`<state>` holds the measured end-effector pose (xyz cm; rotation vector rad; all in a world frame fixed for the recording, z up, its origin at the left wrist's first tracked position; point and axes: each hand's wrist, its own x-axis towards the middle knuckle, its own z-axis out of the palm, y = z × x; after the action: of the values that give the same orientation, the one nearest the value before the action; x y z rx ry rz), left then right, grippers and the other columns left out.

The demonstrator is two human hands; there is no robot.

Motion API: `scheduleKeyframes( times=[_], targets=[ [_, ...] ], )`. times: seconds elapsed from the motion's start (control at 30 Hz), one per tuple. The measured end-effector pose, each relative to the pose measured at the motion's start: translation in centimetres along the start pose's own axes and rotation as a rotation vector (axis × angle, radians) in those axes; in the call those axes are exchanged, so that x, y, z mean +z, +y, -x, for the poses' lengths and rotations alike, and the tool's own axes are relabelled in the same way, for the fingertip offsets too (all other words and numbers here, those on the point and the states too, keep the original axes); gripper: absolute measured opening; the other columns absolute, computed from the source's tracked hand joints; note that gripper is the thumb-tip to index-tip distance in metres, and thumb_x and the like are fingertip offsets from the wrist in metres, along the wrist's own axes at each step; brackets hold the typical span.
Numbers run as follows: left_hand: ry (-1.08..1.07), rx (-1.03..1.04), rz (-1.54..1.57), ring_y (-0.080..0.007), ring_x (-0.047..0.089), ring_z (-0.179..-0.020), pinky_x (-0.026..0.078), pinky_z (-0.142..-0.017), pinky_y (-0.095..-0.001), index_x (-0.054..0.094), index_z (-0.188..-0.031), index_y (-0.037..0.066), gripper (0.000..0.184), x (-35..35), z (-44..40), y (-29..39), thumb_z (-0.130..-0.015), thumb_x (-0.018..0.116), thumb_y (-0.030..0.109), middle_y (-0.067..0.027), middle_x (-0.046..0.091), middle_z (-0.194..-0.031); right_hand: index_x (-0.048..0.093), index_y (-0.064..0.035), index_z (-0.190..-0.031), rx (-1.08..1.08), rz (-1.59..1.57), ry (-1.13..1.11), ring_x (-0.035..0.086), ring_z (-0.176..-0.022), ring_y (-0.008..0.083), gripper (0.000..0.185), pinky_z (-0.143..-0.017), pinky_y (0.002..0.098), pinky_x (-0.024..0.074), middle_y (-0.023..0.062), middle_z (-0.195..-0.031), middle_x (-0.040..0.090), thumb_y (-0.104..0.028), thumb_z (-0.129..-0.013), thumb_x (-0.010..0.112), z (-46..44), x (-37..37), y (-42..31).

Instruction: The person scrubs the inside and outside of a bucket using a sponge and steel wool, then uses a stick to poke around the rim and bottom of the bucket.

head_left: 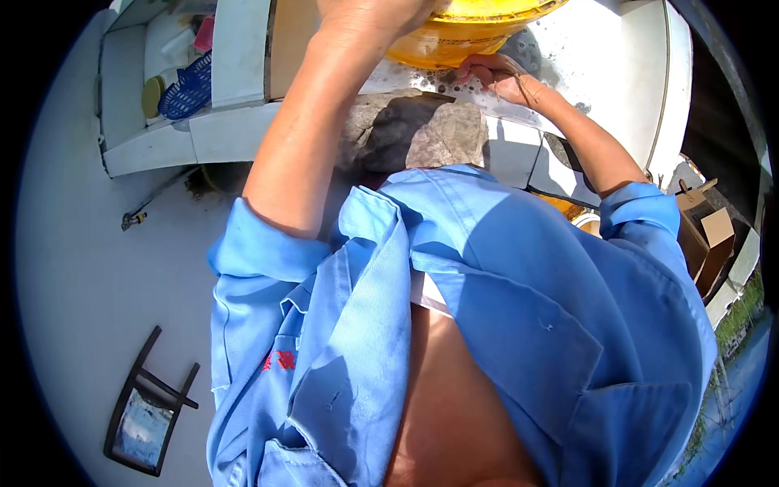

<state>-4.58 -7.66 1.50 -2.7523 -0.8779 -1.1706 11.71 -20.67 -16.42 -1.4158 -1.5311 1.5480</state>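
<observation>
A yellow plastic tub (454, 42) stands at the top of the view, on a wet white surface (600, 65) spotted with suds. My left hand (377, 10) is at the tub's left side, cut off by the upper frame edge, so its fingers do not show. Beside the tub's lower edge is my right hand (505, 79), with its fingers curled. Whatever lies inside those fingers is hidden. Thin brownish strands run over the back of this hand. A grey-brown crumpled cloth (422, 130) hangs over the front edge between my arms.
On a shelf at upper left are a blue plastic basket (188, 88) and a jar with a yellowish lid (152, 97). Below the counter, a tap (134, 219) sticks out. A dark-framed chair (146, 418) is at lower left. To the right stands an open cardboard box (706, 235).
</observation>
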Motion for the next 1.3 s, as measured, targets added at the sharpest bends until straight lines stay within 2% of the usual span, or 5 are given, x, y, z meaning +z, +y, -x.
scheduleKeyframes(
  times=[0.2,0.3,0.87,1.07,1.3],
  targets=[
    [-0.009,-0.003,-0.026,-0.0417,0.043,-0.112,0.029,-0.099,-0.0484,0.052,-0.114,0.001,0.044,-0.2,0.1,-0.4,-0.077,0.060,0.024,-0.0246,0.050,-0.116,0.058,-0.0054,-0.094,0.210,0.132,0.092,0.045,-0.055,0.0105,0.027,-0.055,0.0241,0.0441,0.0058,-0.087,0.063,-0.020,-0.089,0.036,3.0,-3.7,-1.4],
    [-0.015,0.008,-0.038,-0.0417,0.042,-0.112,0.029,-0.100,-0.0484,0.052,-0.114,0.001,0.044,-0.2,0.2,-0.4,-0.077,0.060,0.024,-0.0246,0.050,-0.117,0.058,-0.0049,-0.094,0.018,0.096,0.030,0.047,-0.061,0.0101,0.027,-0.057,0.0244,0.0450,0.0062,-0.088,0.064,-0.021,-0.089,0.037,2.2,-3.2,-0.8],
    [-0.047,0.032,-0.068,-0.0392,0.043,-0.113,0.028,-0.101,-0.0479,0.054,-0.114,0.002,0.043,-0.1,0.2,-0.4,-0.079,0.059,0.025,-0.0231,0.051,-0.117,0.058,-0.0031,-0.092,-0.037,-0.015,-0.015,0.047,-0.059,0.0112,0.026,-0.056,0.0258,0.0443,0.0059,-0.085,0.064,-0.019,-0.090,0.038,0.9,-2.7,1.1],
    [-0.031,0.060,-0.068,-0.0372,0.044,-0.112,0.030,-0.100,-0.0464,0.053,-0.115,0.002,0.042,-0.7,0.2,-2.0,-0.080,0.058,0.024,-0.0212,0.052,-0.117,0.060,-0.0044,-0.094,0.140,0.124,0.104,0.044,-0.055,0.0085,0.030,-0.053,0.0225,0.0421,0.0072,-0.085,0.066,-0.022,-0.089,0.036,4.1,-7.0,0.5],
    [-0.046,0.076,-0.059,-0.0348,0.045,-0.112,0.031,-0.099,-0.0447,0.052,-0.116,0.003,0.041,-1.1,0.1,-2.7,-0.080,0.057,0.023,-0.0190,0.052,-0.116,0.059,-0.0032,-0.094,-0.025,0.045,0.047,0.042,-0.057,0.0099,0.028,-0.053,0.0232,0.0408,0.0075,-0.086,0.066,-0.020,-0.089,0.037,1.6,-4.2,0.5]
  ],
)
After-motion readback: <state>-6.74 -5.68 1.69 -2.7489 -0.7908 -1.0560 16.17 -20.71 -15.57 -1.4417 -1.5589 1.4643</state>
